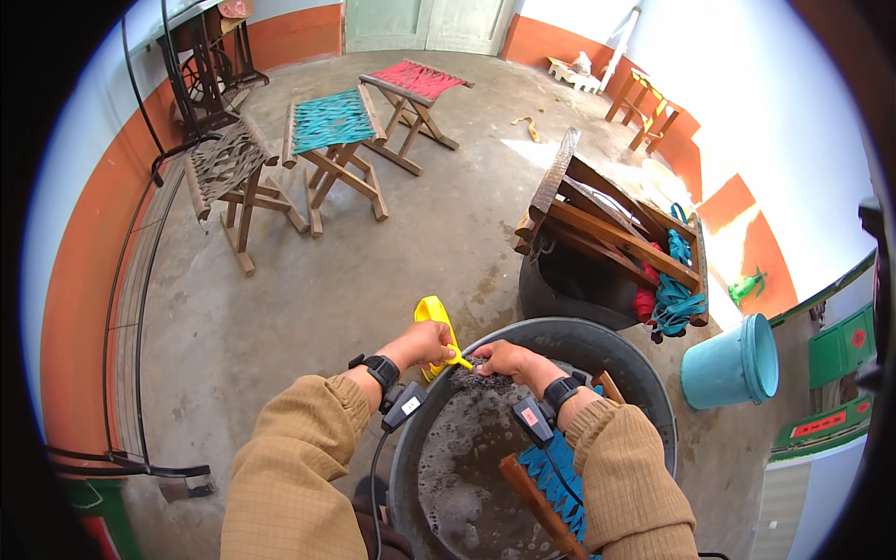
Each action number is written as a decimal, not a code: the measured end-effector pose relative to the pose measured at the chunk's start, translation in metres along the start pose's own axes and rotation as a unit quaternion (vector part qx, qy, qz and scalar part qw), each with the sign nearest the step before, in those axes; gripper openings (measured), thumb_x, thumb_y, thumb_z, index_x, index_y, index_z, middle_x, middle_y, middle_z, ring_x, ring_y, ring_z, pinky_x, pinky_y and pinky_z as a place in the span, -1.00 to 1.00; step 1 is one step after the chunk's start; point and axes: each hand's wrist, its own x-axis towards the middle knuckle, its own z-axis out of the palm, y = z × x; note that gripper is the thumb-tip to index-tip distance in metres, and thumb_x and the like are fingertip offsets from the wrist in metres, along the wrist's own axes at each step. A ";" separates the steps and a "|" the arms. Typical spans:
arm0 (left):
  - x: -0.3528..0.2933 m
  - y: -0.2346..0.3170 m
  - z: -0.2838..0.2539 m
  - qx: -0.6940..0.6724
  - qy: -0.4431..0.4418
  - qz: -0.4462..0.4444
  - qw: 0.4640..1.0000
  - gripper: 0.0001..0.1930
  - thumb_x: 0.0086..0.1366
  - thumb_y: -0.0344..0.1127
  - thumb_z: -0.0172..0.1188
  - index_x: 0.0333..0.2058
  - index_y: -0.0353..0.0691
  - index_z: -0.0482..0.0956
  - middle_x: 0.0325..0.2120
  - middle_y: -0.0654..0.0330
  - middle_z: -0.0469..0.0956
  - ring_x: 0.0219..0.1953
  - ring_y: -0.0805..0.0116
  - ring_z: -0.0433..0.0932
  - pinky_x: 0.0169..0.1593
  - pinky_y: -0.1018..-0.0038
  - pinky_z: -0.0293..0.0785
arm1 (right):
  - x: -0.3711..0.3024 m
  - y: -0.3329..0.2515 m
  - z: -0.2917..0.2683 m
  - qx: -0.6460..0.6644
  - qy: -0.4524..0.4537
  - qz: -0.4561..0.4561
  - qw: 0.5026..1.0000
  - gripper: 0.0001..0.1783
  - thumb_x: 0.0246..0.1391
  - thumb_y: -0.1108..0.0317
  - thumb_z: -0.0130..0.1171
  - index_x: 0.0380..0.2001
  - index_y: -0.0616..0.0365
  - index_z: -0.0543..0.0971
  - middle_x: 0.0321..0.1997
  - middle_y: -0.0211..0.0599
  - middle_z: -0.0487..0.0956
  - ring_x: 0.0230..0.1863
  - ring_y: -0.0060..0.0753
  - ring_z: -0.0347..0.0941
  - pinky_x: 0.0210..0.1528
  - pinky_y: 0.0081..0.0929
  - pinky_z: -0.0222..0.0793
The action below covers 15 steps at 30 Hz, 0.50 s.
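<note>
My left hand (427, 344) is closed on a bright yellow plastic item (432, 311) over the far left rim of a large grey tub (403, 485). The item has a broad upper part and a narrow tip; its exact kind is unclear. Close to that tip, my right hand (507, 360) has its fingers curled together above dark froth, and whatever they grip is hidden. Soapy water (467, 467) with foam stands in the tub. A wooden folding stool with a blue woven seat (560, 485) lies partly in it, below my right forearm.
Three folding stools with grey (229, 161), teal (333, 121) and red (416, 78) woven seats stand ahead on the left. Beyond the tub, a dark basin (569, 285) holds wooden frames (625, 238) and teal strips (677, 303). A light-blue bucket (728, 362) stands right.
</note>
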 end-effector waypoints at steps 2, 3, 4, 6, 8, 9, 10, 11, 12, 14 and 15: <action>0.002 -0.005 0.002 0.012 0.002 0.001 1.000 -0.79 0.25 -0.31 0.35 -0.21 -0.23 0.54 -0.46 0.21 0.64 -0.50 0.46 0.63 -0.49 0.47 0.57 | 0.000 0.001 -0.001 0.010 -0.017 -0.010 1.000 -0.49 0.14 0.56 0.22 0.19 0.16 0.51 0.02 -0.28 0.61 -0.02 -0.41 0.51 0.03 -0.40 0.43; 0.003 -0.007 0.003 0.016 0.004 0.009 1.000 -0.78 0.25 -0.30 0.34 -0.21 -0.22 0.54 -0.46 0.20 0.64 -0.49 0.45 0.63 -0.49 0.47 0.56 | 0.000 0.002 -0.001 0.019 -0.021 -0.012 1.000 -0.49 0.14 0.56 0.22 0.19 0.16 0.51 0.01 -0.29 0.61 -0.01 -0.41 0.50 0.04 -0.39 0.42; 0.004 -0.009 0.004 0.016 0.003 0.014 1.000 -0.78 0.25 -0.30 0.34 -0.20 -0.22 0.53 -0.46 0.20 0.64 -0.49 0.45 0.63 -0.50 0.47 0.56 | -0.001 0.002 -0.002 0.024 -0.023 -0.018 0.999 -0.50 0.14 0.56 0.21 0.19 0.16 0.51 0.00 -0.30 0.61 0.00 -0.41 0.50 0.05 -0.39 0.41; 0.006 -0.011 0.004 0.014 0.001 0.016 1.000 -0.78 0.25 -0.29 0.34 -0.20 -0.21 0.53 -0.46 0.20 0.64 -0.49 0.45 0.63 -0.51 0.46 0.54 | -0.003 0.002 -0.002 0.027 -0.027 -0.023 0.999 -0.49 0.13 0.55 0.24 0.18 0.13 0.52 0.02 -0.28 0.60 0.05 -0.36 0.46 0.08 -0.34 0.38; 0.005 -0.012 0.004 0.004 -0.003 0.005 1.000 -0.77 0.25 -0.28 0.34 -0.20 -0.20 0.53 -0.46 0.21 0.64 -0.50 0.47 0.63 -0.52 0.46 0.53 | -0.007 0.001 -0.003 0.021 -0.033 -0.018 0.999 -0.46 0.08 0.54 0.29 0.18 0.07 0.53 0.09 -0.22 0.57 0.14 -0.28 0.40 0.13 -0.26 0.32; 0.005 -0.012 0.005 0.001 0.002 0.002 1.000 -0.76 0.23 -0.27 0.36 -0.20 -0.20 0.55 -0.44 0.19 0.64 -0.47 0.44 0.64 -0.48 0.44 0.54 | -0.011 0.001 -0.004 0.003 -0.026 -0.015 1.000 -0.47 0.10 0.54 0.27 0.18 0.07 0.53 0.05 -0.28 0.58 0.10 -0.33 0.42 0.11 -0.31 0.33; 0.004 -0.012 0.005 -0.002 0.007 -0.005 1.000 -0.74 0.21 -0.26 0.38 -0.19 -0.20 0.57 -0.43 0.17 0.65 -0.45 0.41 0.64 -0.44 0.42 0.56 | -0.016 0.000 -0.005 -0.015 -0.018 -0.012 1.000 -0.48 0.11 0.54 0.25 0.18 0.07 0.53 0.00 -0.33 0.60 0.05 -0.38 0.43 0.10 -0.36 0.34; 0.004 -0.013 0.005 -0.004 0.011 -0.017 1.000 -0.73 0.19 -0.25 0.40 -0.19 -0.20 0.59 -0.41 0.15 0.66 -0.42 0.38 0.65 -0.40 0.40 0.57 | -0.023 -0.001 -0.006 -0.034 -0.009 -0.011 0.999 -0.50 0.13 0.54 0.23 0.17 0.06 0.53 -0.05 -0.38 0.61 0.00 -0.44 0.45 0.09 -0.41 0.34; 0.004 -0.013 0.005 0.026 0.033 -0.007 0.999 -0.71 0.15 -0.23 0.42 -0.19 -0.20 0.61 -0.38 0.12 0.67 -0.37 0.33 0.66 -0.33 0.37 0.58 | -0.031 -0.002 -0.008 -0.031 -0.005 -0.016 0.999 -0.50 0.13 0.54 0.23 0.17 0.05 0.54 -0.04 -0.38 0.61 0.00 -0.44 0.45 0.09 -0.41 0.34; 0.004 -0.011 0.007 0.091 0.076 0.005 0.993 -0.66 0.09 -0.20 0.46 -0.18 -0.19 0.65 -0.33 0.06 0.68 -0.27 0.21 0.67 -0.17 0.32 0.59 | -0.052 -0.003 -0.014 -0.030 0.012 -0.021 0.999 -0.50 0.12 0.54 0.24 0.16 0.03 0.55 -0.04 -0.38 0.60 0.00 -0.44 0.44 0.09 -0.42 0.33; 0.003 -0.009 0.006 0.127 0.089 0.022 0.988 -0.68 0.11 -0.24 0.46 -0.16 -0.16 0.66 -0.35 0.13 0.67 -0.36 0.35 0.66 -0.40 0.39 0.56 | -0.066 -0.003 -0.019 -0.042 0.026 -0.034 0.998 -0.52 0.12 0.55 0.24 0.14 0.04 0.56 -0.03 -0.39 0.60 0.01 -0.43 0.43 0.10 -0.41 0.32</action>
